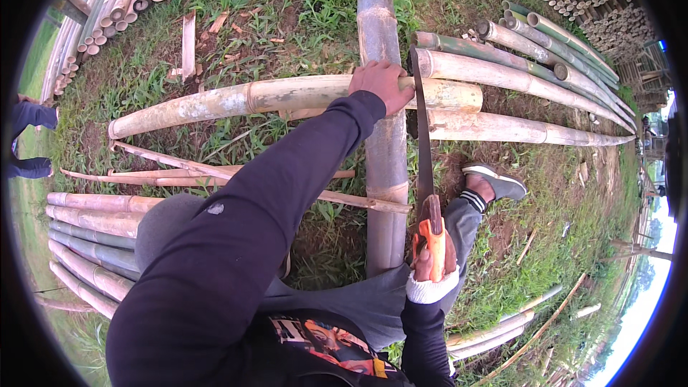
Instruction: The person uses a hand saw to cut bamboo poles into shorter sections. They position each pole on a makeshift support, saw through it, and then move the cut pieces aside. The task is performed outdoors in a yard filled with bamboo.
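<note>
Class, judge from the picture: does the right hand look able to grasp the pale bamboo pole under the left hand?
Probably not: the right hand is closed around the saw handle, so it would likely need to let go before grasping the bamboo pole.

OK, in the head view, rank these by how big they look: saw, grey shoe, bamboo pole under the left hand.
Largest to smallest:
1. Bamboo pole, longest though partly covered
2. Saw, long but narrow
3. Grey shoe

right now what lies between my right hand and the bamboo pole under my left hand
The saw's dark blade, as the head view shows; it reaches from near your right hand past the bamboo pole.
</note>
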